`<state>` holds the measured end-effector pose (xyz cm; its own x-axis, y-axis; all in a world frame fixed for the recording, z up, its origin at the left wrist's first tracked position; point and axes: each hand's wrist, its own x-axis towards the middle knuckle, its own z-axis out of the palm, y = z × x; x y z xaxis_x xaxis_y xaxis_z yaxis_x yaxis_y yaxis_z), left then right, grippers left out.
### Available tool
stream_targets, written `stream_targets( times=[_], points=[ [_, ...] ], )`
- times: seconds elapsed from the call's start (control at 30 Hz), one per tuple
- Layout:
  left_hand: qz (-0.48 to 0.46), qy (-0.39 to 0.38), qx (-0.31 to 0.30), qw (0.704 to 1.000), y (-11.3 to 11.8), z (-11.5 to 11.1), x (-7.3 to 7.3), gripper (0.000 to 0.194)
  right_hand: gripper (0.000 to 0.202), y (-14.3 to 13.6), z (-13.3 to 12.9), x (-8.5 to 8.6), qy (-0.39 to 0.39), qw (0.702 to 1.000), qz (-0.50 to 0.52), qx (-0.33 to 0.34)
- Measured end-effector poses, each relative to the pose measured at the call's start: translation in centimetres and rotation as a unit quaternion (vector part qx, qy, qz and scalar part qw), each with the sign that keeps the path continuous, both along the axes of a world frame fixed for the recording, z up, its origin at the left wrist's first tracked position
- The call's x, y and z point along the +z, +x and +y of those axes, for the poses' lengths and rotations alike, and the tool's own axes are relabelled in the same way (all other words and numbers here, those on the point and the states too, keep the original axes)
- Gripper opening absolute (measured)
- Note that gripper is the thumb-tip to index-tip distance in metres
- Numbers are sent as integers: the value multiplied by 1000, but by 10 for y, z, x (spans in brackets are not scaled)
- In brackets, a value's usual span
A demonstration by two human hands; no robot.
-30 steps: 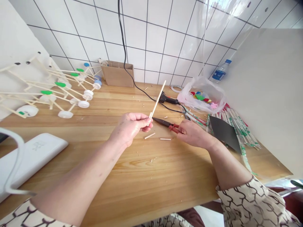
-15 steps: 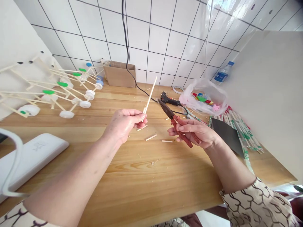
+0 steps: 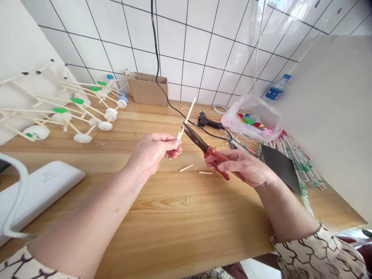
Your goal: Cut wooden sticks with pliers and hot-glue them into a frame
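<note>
My left hand is closed, pinching a thin pale wooden stick that points up and to the right, with a shorter piece beside it at the fingertips. Fingers of my right hand are wrapped round the red handles of a pair of pliers. The dark jaws reach left and their tip is at the stick, just above my left fingertips. Whether the jaws touch it I cannot tell. Short cut pieces lie on the wooden table below.
Stick frames with white wheels stand at the left, near a white power strip. Behind are a cardboard box and a black glue gun. A plastic bag, wrapped sticks and a bottle are at the right.
The pliers have moved left, from beside the stick to the stick itself, and my right hand's grip on the handles has shifted. My left hand is nearly unmoved.
</note>
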<state>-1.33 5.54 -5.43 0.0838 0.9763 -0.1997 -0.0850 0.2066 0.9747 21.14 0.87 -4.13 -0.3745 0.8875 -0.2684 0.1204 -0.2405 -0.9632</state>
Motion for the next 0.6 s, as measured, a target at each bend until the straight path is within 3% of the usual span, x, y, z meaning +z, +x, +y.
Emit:
stream_targets(
  times=[0.23,0.6],
  points=[
    [16,-17,-68,997,2,-3,-2,12,36,-3,-3,1,2,998,-64,-6],
    [69,-39,-146,986,8,-9,4,16,35,-4,-7,3,-2,996,-84,8]
  ],
)
